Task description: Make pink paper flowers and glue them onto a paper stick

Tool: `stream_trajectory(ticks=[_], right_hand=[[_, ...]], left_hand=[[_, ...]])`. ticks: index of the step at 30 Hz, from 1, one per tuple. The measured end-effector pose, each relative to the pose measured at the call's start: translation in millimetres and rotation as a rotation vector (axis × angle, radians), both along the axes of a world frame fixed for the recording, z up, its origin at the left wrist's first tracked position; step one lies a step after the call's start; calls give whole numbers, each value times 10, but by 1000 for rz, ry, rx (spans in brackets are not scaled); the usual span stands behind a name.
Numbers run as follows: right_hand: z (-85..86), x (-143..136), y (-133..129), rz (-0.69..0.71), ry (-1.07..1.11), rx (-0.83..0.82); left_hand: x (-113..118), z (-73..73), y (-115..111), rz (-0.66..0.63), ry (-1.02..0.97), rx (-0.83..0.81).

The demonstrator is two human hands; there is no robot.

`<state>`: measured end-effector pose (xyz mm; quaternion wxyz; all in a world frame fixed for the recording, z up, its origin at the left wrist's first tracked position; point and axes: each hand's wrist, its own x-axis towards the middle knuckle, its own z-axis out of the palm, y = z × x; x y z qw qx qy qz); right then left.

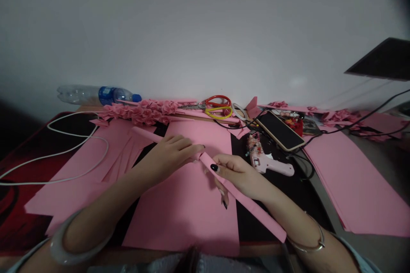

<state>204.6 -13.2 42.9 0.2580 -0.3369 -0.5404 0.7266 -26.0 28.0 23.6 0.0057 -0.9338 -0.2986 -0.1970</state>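
Over a pink sheet [179, 217], the right hand [237, 173] grips a rolled paper tube [256, 210]; the left hand [174, 150] curls around another pink roll [145, 135] near the tube's upper end. Squeezing too hard could crush that open rim.

Matt paper tube [253, 209], smooth plastic bottle [78, 94], glossy phone screen [282, 130], shiny metal bangle [321, 244]

- Slim rolled-paper tube [248, 203], near centre: plain pink.
- Flat rectangular paper sheet [179, 222], beneath: plain pink.
- Metal-bladed scissors [218, 113], far centre: red and yellow handle loops.
- Clear plastic bottle [86, 94], far left: blue cap, blue label, white print.
- Rectangular smartphone [282, 131], right: black screen, pale gold edge.
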Motion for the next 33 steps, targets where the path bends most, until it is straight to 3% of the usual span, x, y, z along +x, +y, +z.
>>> stream_trajectory(ticks=[12, 24, 33], right_hand=[[39, 12, -48, 26, -370, 321], [-53, -8, -59, 135, -399, 469], [-112, -57, -101, 118, -544, 541]], left_hand=[[23, -48, -5, -27, -16, -116], [15, -5, 2, -42, 86, -115], [99, -29, -41, 6, 229, -69]])
